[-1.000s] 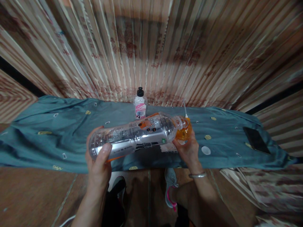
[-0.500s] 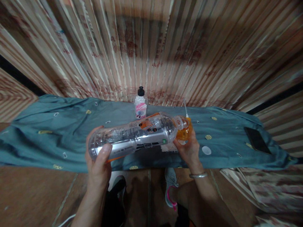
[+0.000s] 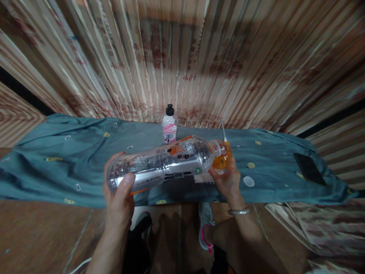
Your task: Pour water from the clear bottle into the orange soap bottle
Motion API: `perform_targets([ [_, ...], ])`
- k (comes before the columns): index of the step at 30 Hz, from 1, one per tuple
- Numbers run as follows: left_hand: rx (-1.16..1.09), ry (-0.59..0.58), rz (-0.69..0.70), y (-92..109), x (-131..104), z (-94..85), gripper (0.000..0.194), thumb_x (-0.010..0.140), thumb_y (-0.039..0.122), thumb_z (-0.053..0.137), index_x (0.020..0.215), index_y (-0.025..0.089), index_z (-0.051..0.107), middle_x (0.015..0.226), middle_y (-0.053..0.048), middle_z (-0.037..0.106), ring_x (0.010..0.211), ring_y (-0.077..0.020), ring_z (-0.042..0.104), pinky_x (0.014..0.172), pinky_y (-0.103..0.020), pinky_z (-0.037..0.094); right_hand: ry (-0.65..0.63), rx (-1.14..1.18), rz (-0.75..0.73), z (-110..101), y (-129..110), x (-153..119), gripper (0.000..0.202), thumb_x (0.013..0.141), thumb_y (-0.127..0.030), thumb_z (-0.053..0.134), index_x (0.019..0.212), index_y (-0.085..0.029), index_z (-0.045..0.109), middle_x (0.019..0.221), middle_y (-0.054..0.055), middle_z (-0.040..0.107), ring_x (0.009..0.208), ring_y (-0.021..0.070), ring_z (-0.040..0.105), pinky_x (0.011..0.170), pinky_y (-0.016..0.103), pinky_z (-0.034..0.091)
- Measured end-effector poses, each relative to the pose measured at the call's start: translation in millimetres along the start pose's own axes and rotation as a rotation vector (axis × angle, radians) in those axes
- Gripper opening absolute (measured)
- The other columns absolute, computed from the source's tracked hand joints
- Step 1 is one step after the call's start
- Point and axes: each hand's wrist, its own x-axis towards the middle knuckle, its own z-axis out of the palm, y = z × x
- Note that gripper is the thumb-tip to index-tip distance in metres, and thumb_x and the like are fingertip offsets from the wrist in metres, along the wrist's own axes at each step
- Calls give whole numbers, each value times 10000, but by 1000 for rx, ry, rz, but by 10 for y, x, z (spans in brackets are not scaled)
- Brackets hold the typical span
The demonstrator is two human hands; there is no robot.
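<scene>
My left hand (image 3: 118, 194) grips the base end of a large clear plastic bottle (image 3: 171, 163), its thumb lying along the near side. The bottle has a silver label with orange print and is tilted almost level, its neck pointing right. My right hand (image 3: 228, 180) is curled around a small orange bottle (image 3: 224, 160) at that neck. The mouth of the clear bottle overlaps the orange one; whether it meets an opening there is hidden. A thin clear tube with a white fitting (image 3: 224, 131) shows just behind the orange bottle.
A clear bottle with a black cap and pink label (image 3: 170, 127) stands at the back of the green cloth (image 3: 85, 152). A white disc (image 3: 249, 181) lies to the right, and a dark phone (image 3: 310, 169) farther right. Behind hangs a striped curtain (image 3: 182, 57).
</scene>
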Motion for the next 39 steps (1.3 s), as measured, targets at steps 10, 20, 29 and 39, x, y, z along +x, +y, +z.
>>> perform_targets([
  [10,-23,5,-4,-5,3,-5,732,442,535,1059,1101,284,861,970,14,783,914,-219,697,839,-283,545,7,-24,1,7,15,-6,936,811,-698,812,1537,-149,592,1367,216,816,1206,395,825,998,525,692],
  [20,-8,2,-27,-5,7,-12,716,457,534,1047,1104,295,858,983,9,778,931,-239,695,874,-321,552,-20,-19,-3,1,24,7,985,818,-711,827,1578,-145,558,1477,251,745,1281,414,781,1034,560,675],
  [29,-36,32,-45,4,0,8,749,390,534,1072,1074,293,882,939,22,795,887,-217,692,811,-286,545,-8,-23,1,8,33,-8,972,816,-692,833,1579,-157,553,1429,230,785,1247,400,809,1013,537,693],
  [39,-47,35,-56,24,10,32,758,362,553,1087,1052,307,894,929,25,804,892,-222,695,821,-282,544,-7,-7,8,19,10,5,908,805,-636,817,1536,-155,573,1393,230,795,1226,401,813,1008,544,691],
])
